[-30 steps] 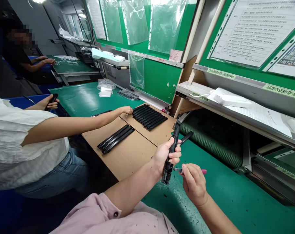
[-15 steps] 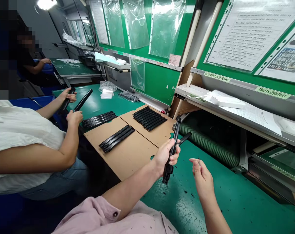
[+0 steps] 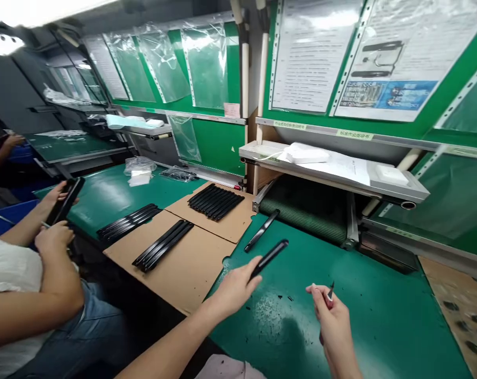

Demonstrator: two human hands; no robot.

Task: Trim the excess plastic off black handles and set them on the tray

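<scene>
My left hand (image 3: 235, 287) grips a long black plastic part (image 3: 270, 258) by its near end, and the part points away over the green table. Another black part (image 3: 261, 231) lies loose on the table just beyond, near the conveyor. My right hand (image 3: 335, 318) is closed around a slim pointed tool (image 3: 330, 295) with a dark tip and a reddish handle, perhaps a craft knife. Most of its handle is hidden in my palm. Small dark shavings (image 3: 284, 298) lie on the table between my hands.
Left of me a co-worker's hands (image 3: 54, 231) hold black parts. Rows of black parts (image 3: 215, 201) and a smaller group (image 3: 163, 245) lie on cardboard (image 3: 206, 258). A conveyor (image 3: 309, 208) runs under a shelf (image 3: 333, 171). Spotted cardboard (image 3: 459, 310) is at right.
The view has swung right. My left hand has lowered its black part from upright to lying flatter over the table. The co-worker's hands now hold their parts close together.
</scene>
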